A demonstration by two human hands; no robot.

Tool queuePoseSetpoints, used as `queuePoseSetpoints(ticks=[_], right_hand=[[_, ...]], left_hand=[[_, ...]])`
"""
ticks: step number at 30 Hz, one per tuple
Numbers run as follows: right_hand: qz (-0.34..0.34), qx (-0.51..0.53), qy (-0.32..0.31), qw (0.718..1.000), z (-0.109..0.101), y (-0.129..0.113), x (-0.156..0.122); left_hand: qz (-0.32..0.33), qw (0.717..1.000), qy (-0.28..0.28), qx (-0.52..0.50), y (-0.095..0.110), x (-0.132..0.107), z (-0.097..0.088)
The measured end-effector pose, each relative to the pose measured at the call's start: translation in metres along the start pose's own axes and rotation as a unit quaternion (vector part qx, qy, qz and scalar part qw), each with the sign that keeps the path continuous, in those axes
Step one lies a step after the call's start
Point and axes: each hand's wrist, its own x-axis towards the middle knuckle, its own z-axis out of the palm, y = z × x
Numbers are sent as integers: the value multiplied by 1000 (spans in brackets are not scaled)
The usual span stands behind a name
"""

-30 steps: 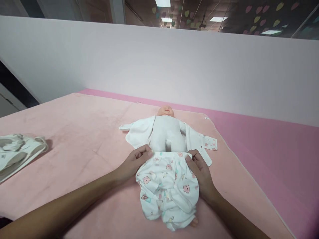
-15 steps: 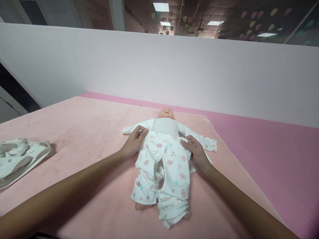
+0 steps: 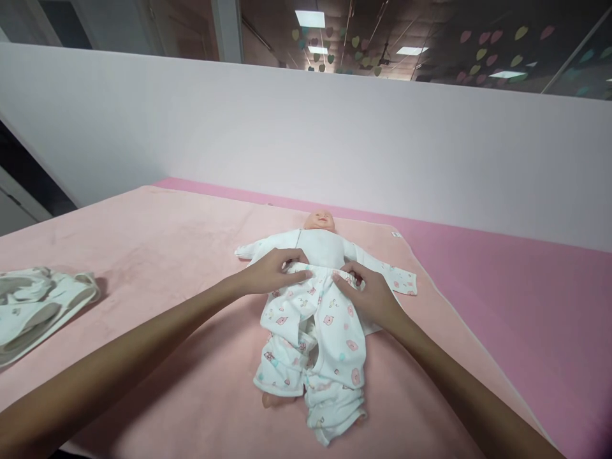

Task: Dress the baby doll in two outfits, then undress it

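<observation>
A baby doll (image 3: pixel 320 220) lies on its back, head away from me, in a white long-sleeved top (image 3: pixel 321 247). White baby pants (image 3: pixel 337 325) with pink animal prints cover its legs, bunched at the lower legs, with a foot showing under the left cuff. My left hand (image 3: pixel 280 271) pinches the waistband left of centre, thumb on the front and fingers over the upper edge. At the right part of the waistband, my right hand (image 3: pixel 366 287) grips the fabric in the same way. An opening shows between the pant legs.
The doll rests on a light pink blanket (image 3: pixel 182 255) over a darker pink surface (image 3: pixel 516 299). Folded white garments (image 3: pixel 45 306) lie at the far left. Behind stands a pale low wall (image 3: pixel 306 134), with glass bearing heart stickers above it.
Both hands have moved inward along the waistband, the left one farther. The waistband is now gathered closer to the middle of the doll's belly.
</observation>
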Motion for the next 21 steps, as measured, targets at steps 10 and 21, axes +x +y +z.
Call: queuePoseSetpoints(ticks=[10,21], right_hand=[[41,72,-105,991,-10,9,53],[63,68,-17,996,17,52,26]], left_hand=[[-55,993,84,-68,-26,32,7],[-98,982,136,-90,-61,22,36]])
